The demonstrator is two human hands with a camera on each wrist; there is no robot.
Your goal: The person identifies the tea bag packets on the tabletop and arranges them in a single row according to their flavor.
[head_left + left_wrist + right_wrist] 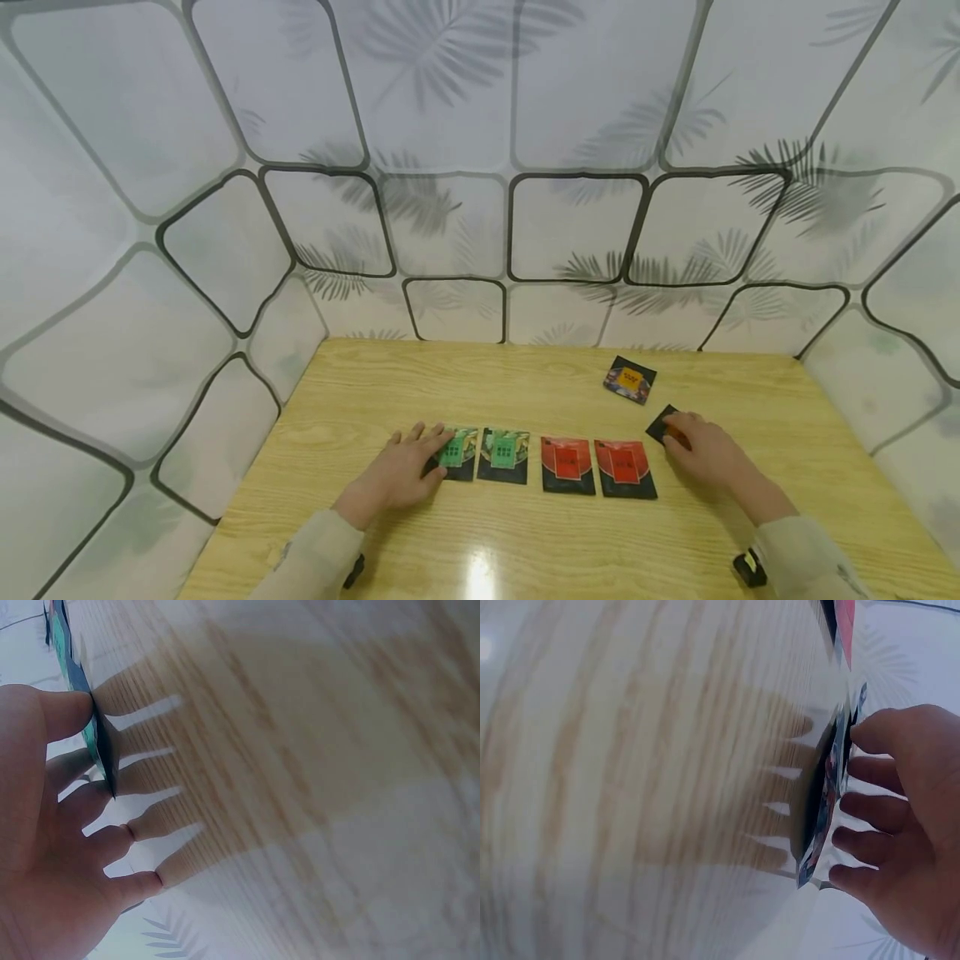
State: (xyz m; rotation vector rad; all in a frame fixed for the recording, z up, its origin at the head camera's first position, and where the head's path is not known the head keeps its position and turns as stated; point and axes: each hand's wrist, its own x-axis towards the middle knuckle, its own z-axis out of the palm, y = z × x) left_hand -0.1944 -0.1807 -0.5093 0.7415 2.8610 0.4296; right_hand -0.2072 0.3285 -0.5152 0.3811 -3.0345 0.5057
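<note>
My left hand [401, 473] rests at the left end of a row of flat packets, fingers spread. Its index finger lies on the first green-and-black packet [453, 454], and its thumb touches the near edge; the left wrist view shows this packet [77, 682] edge-on. A second green packet [503, 456] lies beside it. My right hand [703, 450] holds a dark packet with an orange label [660, 427] between thumb and fingers, turned at a slant close over the table. The right wrist view shows that packet [826, 806] edge-on; the hand covers most of it from above.
Two red-and-black packets, one [567, 465] left and one [626, 468] right, continue the row. Another dark packet with an orange label [630, 380] lies askew farther back. Patterned fabric walls [450, 225] enclose the wooden table [420, 542] at the back and sides.
</note>
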